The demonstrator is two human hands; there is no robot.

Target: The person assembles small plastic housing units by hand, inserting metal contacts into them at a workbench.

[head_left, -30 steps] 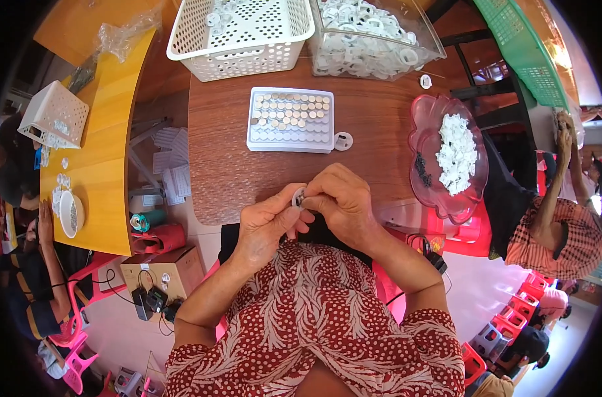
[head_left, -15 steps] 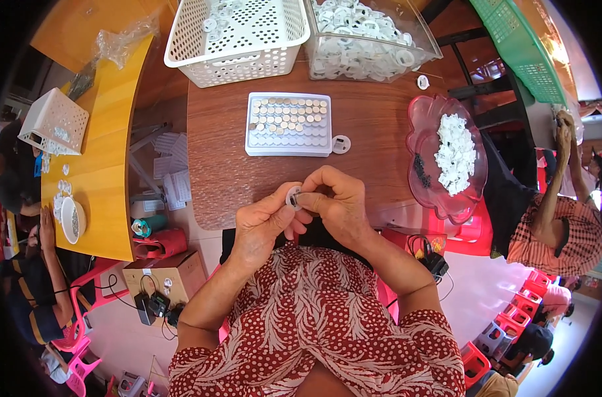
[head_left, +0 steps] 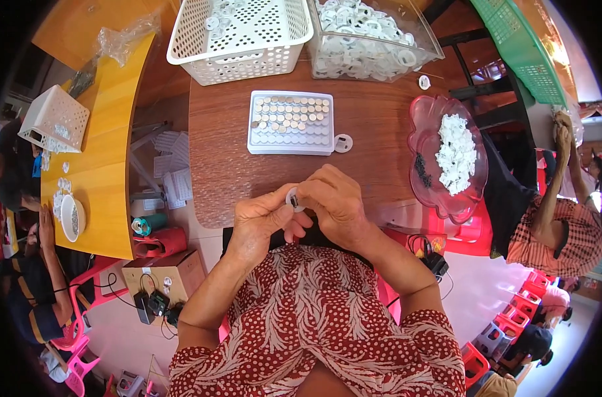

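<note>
My left hand (head_left: pixel 258 221) pinches a small round white plastic piece with a dark slot (head_left: pixel 292 198) at the near edge of the table. Against the other side of the same piece press the bent fingers of my right hand (head_left: pixel 338 204); whether they hold anything small is hidden. Beyond the hands lies a white tray (head_left: pixel 274 149) with rows of round hollows, its far rows filled with silver coin-cell batteries (head_left: pixel 293 109). One more round white piece with a dark slot (head_left: pixel 343 143) rests against the tray's right side.
A white perforated basket (head_left: pixel 241 69) and a clear bin (head_left: pixel 354 73) full of white plastic pieces stand at the back. On the right, a red scalloped dish (head_left: pixel 446 207) holds white and black small parts. Co-workers sit at both sides; a yellow table (head_left: pixel 105 192) is at left.
My right fingers have shifted up over the rim of the white piece, uncovering more of its dark slot. My left hand keeps its hold.
</note>
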